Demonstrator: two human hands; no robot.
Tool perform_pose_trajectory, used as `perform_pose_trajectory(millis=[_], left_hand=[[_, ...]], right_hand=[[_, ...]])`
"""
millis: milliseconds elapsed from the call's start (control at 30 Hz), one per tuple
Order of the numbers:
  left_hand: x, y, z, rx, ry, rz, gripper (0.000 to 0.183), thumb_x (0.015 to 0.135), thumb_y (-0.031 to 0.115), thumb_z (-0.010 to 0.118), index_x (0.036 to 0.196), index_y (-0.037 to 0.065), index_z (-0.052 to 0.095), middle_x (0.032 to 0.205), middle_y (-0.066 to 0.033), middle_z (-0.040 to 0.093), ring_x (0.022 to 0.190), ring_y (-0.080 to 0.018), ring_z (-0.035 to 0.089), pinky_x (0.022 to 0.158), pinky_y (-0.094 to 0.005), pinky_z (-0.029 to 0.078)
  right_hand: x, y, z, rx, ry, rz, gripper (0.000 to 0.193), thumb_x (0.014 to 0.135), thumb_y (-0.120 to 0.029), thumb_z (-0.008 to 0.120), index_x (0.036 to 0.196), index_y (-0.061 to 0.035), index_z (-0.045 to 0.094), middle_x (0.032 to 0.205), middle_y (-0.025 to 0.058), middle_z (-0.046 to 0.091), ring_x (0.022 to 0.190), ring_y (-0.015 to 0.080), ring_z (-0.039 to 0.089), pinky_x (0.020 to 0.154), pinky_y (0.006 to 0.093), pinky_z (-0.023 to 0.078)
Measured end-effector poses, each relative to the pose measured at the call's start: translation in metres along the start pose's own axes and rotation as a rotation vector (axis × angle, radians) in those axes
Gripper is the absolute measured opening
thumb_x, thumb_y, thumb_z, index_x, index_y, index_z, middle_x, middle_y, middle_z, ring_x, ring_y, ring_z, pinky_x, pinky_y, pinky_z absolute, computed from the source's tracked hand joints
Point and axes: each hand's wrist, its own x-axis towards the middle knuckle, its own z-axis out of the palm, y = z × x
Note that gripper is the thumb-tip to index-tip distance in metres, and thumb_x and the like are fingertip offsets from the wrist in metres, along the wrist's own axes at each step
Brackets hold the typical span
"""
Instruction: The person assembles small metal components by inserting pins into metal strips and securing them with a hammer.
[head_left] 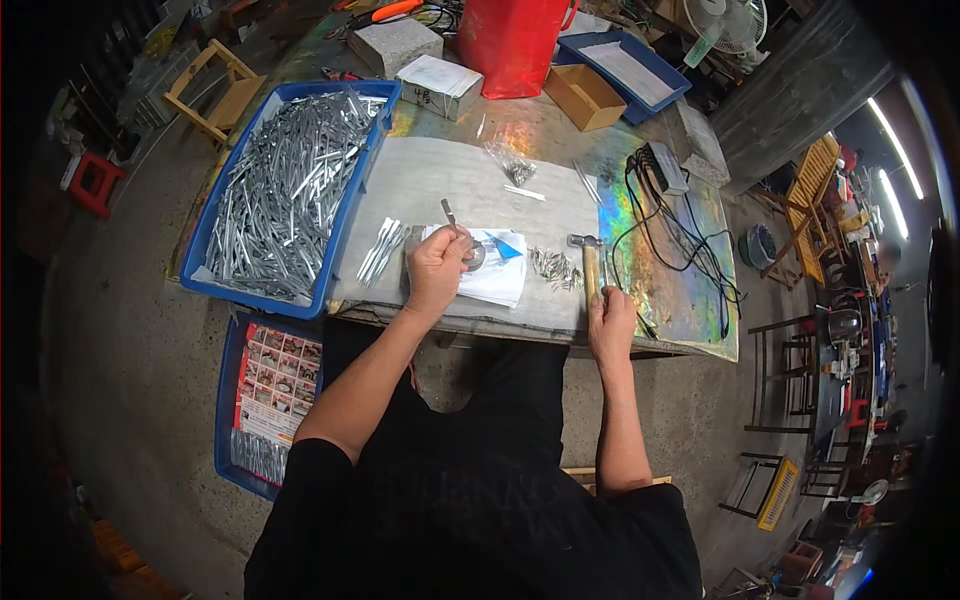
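Note:
My left hand [437, 272] is closed on a slim metal piece [447, 211], whose end sticks up above the fingers. Just right of that hand, a round metal block [475, 256] rests on white paper [500, 284], partly hidden by my fingers. My right hand [612, 325] grips the wooden handle of a hammer [591, 265] near the table's front edge, with the head pointing away from me. Between paper and hammer lies a pile of small metal pins [556, 268]. Several metal strips [380, 252] lie left of my left hand.
A blue tray [325, 255] heaped with metal strips sits at the table's left; another blue tray [227, 420] is below it. Black cables [680, 240] run from a power strip [662, 168] on the right. Farther back are a bag of small parts [512, 165] and a red container [510, 50].

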Motion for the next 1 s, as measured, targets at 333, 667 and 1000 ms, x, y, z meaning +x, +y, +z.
perform_pose_trajectory(millis=[333,667,1000], left_hand=[[0.000,0.007,-0.003,0.172,-0.068,0.081,0.006,0.077,0.005,0.053,0.075,0.000,0.056,0.064,-0.0037,0.057,0.058,-0.0081,0.054,0.049,-0.0194,0.042],[0.007,0.005,-0.010,0.483,-0.215,0.469,0.005,0.071,0.002,0.056,0.073,-0.001,0.053,0.063,-0.0123,0.052,0.057,-0.0242,0.053,0.051,-0.0302,0.040],[0.005,0.005,-0.007,0.468,-0.199,0.511,0.004,0.070,0.002,0.055,0.071,0.000,0.051,0.062,-0.0128,0.052,0.058,-0.0271,0.052,0.051,-0.0324,0.040]], right_hand=[[0.016,-0.004,0.004,-0.027,-0.208,0.247,0.028,0.068,-0.011,0.056,0.092,0.0008,0.049,0.077,0.0217,0.053,0.068,0.0348,0.051,0.063,0.0403,0.041],[0.038,-0.048,-0.050,1.045,-0.406,0.648,0.026,0.071,-0.002,0.048,0.097,-0.0008,0.041,0.069,0.0054,0.051,0.048,0.0098,0.050,0.039,0.0191,0.038],[0.035,-0.104,-0.093,0.788,-0.418,0.006,0.049,0.075,-0.004,0.055,0.121,-0.0038,0.037,0.083,0.0066,0.056,0.063,0.0095,0.051,0.056,0.0199,0.041]])
